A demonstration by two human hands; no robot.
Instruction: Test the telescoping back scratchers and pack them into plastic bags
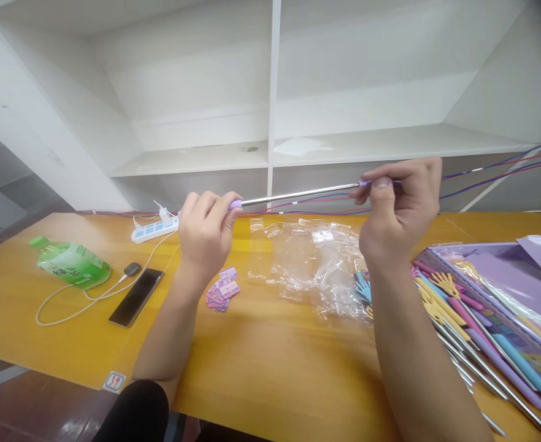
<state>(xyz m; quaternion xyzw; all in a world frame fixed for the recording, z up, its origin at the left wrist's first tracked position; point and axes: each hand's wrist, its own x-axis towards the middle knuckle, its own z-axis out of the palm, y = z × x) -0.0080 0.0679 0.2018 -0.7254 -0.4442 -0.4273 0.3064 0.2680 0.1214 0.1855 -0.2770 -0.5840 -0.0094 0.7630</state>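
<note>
A telescopic back scratcher (302,194) with a silver rod and purple ends is stretched between my hands above the table. My left hand (206,230) is wrapped round its purple end on the left. With thumb and fingers, my right hand (399,205) pinches the other purple end, whose tip is hidden by the fingers. Below my right forearm lies a pile of similar back scratchers (470,331), with small hand-shaped heads in yellow, blue and pink. Clear plastic bags (316,261) lie crumpled under the rod. Small purple printed cards (222,291) sit beside my left wrist.
An open purple box (505,270) stands at the right. On the left of the wooden table (275,374) are a green bottle (72,261) lying down, a phone (137,298), a white cable and a power strip (154,229). White shelves (197,156) rise behind, with wires along their base.
</note>
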